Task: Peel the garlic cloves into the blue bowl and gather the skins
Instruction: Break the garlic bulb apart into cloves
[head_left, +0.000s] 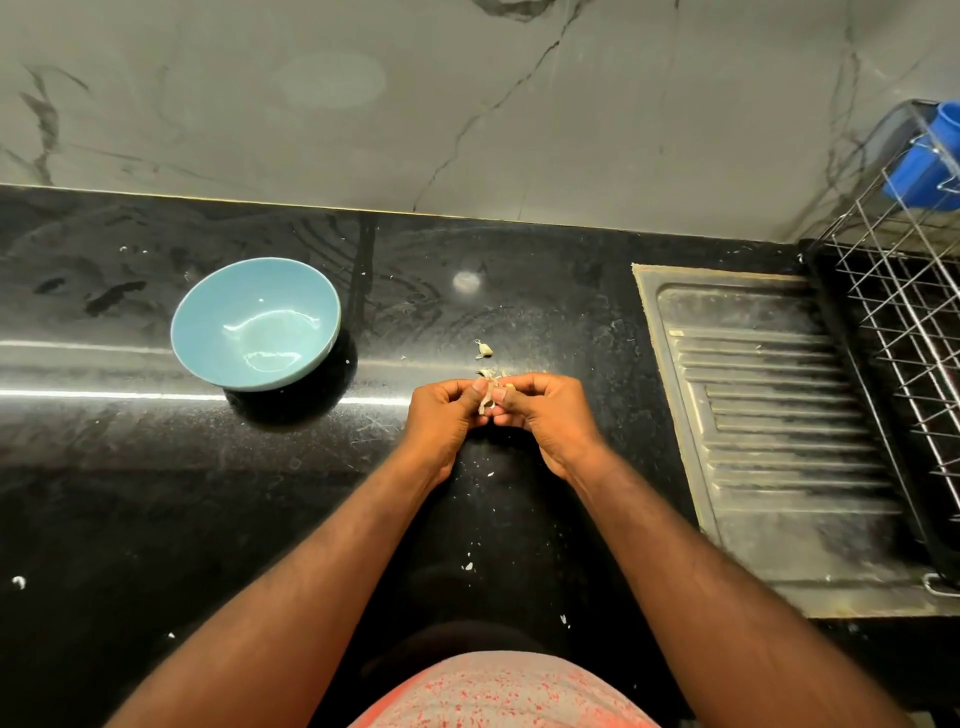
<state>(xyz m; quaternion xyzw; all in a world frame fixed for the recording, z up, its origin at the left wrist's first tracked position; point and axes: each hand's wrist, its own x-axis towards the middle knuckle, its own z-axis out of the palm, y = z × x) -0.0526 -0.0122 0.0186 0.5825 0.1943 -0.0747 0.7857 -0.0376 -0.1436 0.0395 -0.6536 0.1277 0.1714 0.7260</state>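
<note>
Right of the bowl (254, 325), left hand (449, 415) and right hand (545, 410) both pinch one clove (488, 397) above the desk (156, 493), likely so skins drop near the scrap (483, 349).

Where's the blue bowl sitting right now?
In the head view the blue bowl stands on the black counter, left of the left hand and slightly farther back toward the wall.

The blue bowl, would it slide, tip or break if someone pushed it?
The blue bowl would probably slide easily, since the black countertop looks polished. It may rock, as it appears empty and narrows toward its base. Its glossy glaze suggests ceramic, so likely stiff and breakable.
</note>
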